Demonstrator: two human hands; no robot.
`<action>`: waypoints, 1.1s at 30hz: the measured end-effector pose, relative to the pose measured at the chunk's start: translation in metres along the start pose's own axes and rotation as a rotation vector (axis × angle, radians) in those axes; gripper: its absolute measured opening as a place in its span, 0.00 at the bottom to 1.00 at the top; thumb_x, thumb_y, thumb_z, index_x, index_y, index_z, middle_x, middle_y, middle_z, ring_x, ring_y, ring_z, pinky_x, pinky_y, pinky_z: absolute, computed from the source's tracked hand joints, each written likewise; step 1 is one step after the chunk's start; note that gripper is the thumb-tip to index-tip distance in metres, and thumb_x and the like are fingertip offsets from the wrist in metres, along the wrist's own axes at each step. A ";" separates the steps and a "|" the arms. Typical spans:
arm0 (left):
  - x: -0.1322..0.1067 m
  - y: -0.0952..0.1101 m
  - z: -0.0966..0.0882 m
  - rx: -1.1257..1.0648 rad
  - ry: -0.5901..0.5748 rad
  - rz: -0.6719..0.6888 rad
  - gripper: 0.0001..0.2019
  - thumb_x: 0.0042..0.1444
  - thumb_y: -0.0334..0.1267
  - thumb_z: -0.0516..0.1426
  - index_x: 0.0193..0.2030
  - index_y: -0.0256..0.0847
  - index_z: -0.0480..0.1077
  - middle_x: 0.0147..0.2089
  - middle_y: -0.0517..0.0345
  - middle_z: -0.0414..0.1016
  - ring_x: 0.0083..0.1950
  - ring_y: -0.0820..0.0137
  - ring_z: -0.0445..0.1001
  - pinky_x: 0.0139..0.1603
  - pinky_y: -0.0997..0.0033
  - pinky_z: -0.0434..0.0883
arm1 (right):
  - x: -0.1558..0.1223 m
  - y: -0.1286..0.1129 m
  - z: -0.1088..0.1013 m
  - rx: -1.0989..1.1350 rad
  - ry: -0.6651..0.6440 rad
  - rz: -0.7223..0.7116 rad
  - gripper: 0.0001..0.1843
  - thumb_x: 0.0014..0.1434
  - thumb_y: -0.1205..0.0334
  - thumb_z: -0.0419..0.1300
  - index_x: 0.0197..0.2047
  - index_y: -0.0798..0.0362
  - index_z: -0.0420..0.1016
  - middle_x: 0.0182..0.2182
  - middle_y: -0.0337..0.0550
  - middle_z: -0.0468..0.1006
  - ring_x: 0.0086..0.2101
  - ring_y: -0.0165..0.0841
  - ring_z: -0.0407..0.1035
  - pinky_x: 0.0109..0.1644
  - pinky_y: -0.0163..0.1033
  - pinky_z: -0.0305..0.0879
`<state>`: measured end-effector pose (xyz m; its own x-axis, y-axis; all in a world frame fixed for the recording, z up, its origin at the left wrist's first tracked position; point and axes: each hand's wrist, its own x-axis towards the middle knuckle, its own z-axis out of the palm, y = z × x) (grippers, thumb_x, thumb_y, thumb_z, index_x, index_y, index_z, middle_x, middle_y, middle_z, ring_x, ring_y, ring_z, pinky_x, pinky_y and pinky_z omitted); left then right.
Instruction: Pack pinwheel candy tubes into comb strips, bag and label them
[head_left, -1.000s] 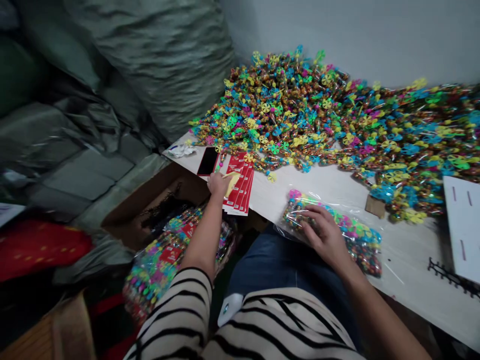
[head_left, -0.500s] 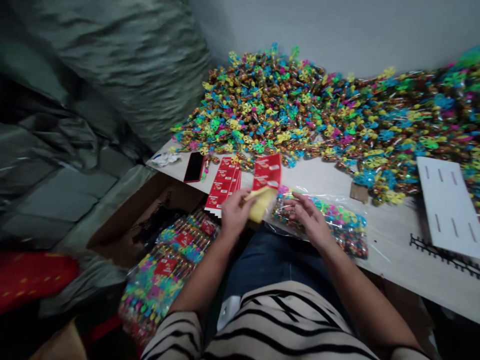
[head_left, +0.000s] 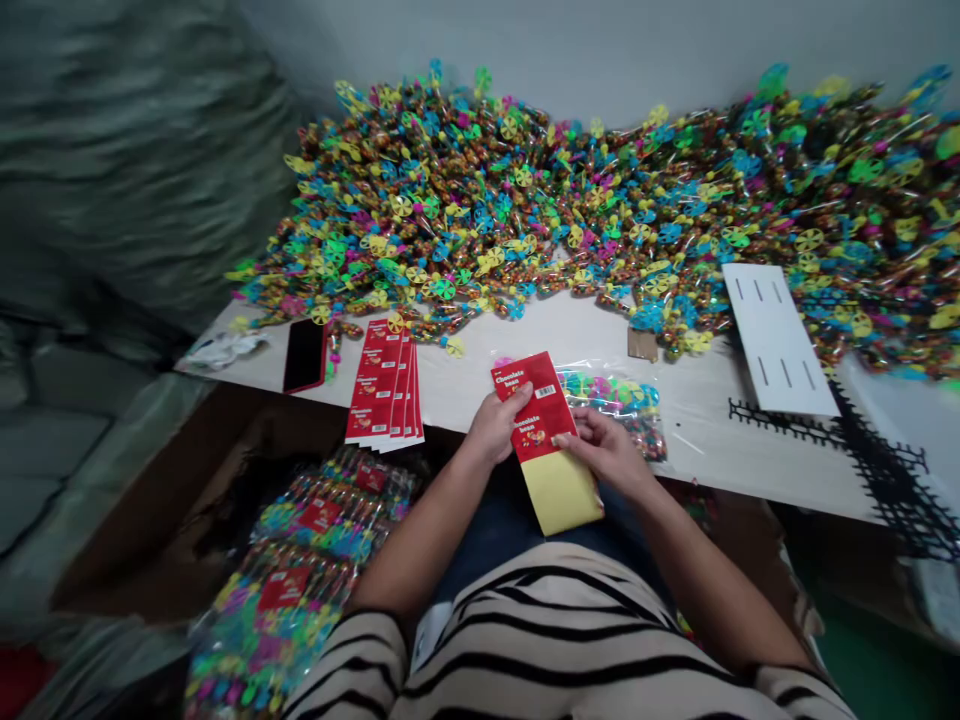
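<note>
Between both hands is a strip of red "Chocolate bean" labels [head_left: 544, 415] with a bare yellow backing at its lower end. My left hand [head_left: 495, 425] pinches its left edge, thumb on the printed face. On the right edge, around where red meets yellow, my right hand [head_left: 607, 455] grips it with the thumb on top. Just behind the strip lies a clear plastic bag [head_left: 622, 395] of colourful windmill-topped candy tubes, partly covered by my right hand. To the left, more red label sheets [head_left: 382, 385] lie fanned on the table.
A large heap of candy tubes [head_left: 480, 210] covers the table's back. A phone [head_left: 305, 356] lies at left; a slotted white board [head_left: 780, 340] and black toothed strips [head_left: 862, 450] are at right. Filled, labelled bags [head_left: 277, 590] sit low at left by an open carton [head_left: 127, 530].
The label strip has come nearer my body, its red printed face now towards me. My right hand has moved from over the bag to grip the strip. The view has shifted right.
</note>
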<state>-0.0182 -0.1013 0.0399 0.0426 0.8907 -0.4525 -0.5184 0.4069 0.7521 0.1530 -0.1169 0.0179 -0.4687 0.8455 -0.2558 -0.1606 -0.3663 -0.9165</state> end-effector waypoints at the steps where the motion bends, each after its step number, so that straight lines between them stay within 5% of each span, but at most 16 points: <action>1: 0.000 0.000 0.003 0.016 0.013 0.007 0.22 0.40 0.49 0.69 0.37 0.35 0.72 0.35 0.49 0.81 0.44 0.53 0.79 0.49 0.51 0.75 | 0.000 0.001 -0.002 -0.040 0.073 -0.064 0.24 0.53 0.46 0.68 0.46 0.51 0.69 0.32 0.40 0.79 0.32 0.36 0.75 0.36 0.41 0.74; 4: 0.000 0.002 0.009 0.067 0.013 0.024 0.23 0.40 0.49 0.69 0.37 0.35 0.73 0.35 0.50 0.81 0.42 0.53 0.80 0.46 0.51 0.77 | 0.002 -0.002 -0.007 -0.267 0.289 -0.316 0.22 0.56 0.48 0.66 0.49 0.49 0.70 0.36 0.42 0.78 0.34 0.35 0.73 0.37 0.40 0.72; 8: -0.003 0.001 0.013 0.091 -0.045 0.023 0.24 0.40 0.50 0.68 0.40 0.35 0.75 0.36 0.50 0.81 0.40 0.55 0.80 0.44 0.54 0.77 | 0.007 -0.010 -0.010 -0.509 0.339 -0.493 0.13 0.59 0.52 0.63 0.45 0.48 0.77 0.38 0.44 0.77 0.34 0.35 0.71 0.37 0.40 0.70; 16: -0.006 0.000 0.011 0.281 -0.141 0.090 0.25 0.46 0.55 0.64 0.43 0.36 0.76 0.37 0.51 0.81 0.41 0.57 0.79 0.44 0.59 0.76 | 0.005 -0.014 -0.014 -0.256 0.279 -0.308 0.15 0.53 0.50 0.68 0.39 0.50 0.80 0.34 0.42 0.79 0.33 0.35 0.72 0.36 0.39 0.72; 20: -0.008 0.002 0.010 0.422 -0.162 0.158 0.24 0.51 0.56 0.60 0.44 0.36 0.76 0.37 0.52 0.80 0.42 0.58 0.78 0.42 0.63 0.75 | 0.005 -0.019 -0.017 -0.345 0.281 -0.341 0.12 0.53 0.51 0.68 0.36 0.51 0.81 0.32 0.42 0.80 0.31 0.35 0.72 0.35 0.38 0.71; 33: -0.005 0.000 0.007 0.636 -0.117 0.270 0.22 0.58 0.54 0.55 0.41 0.34 0.75 0.40 0.50 0.80 0.40 0.61 0.77 0.42 0.66 0.72 | -0.002 -0.013 -0.016 -0.986 0.398 -0.955 0.04 0.64 0.65 0.60 0.40 0.50 0.77 0.36 0.45 0.76 0.36 0.34 0.71 0.40 0.41 0.71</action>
<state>-0.0126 -0.1048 0.0453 0.0924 0.9788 -0.1828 0.0750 0.1762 0.9815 0.1695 -0.1078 0.0256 -0.2294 0.7209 0.6540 0.4658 0.6712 -0.5766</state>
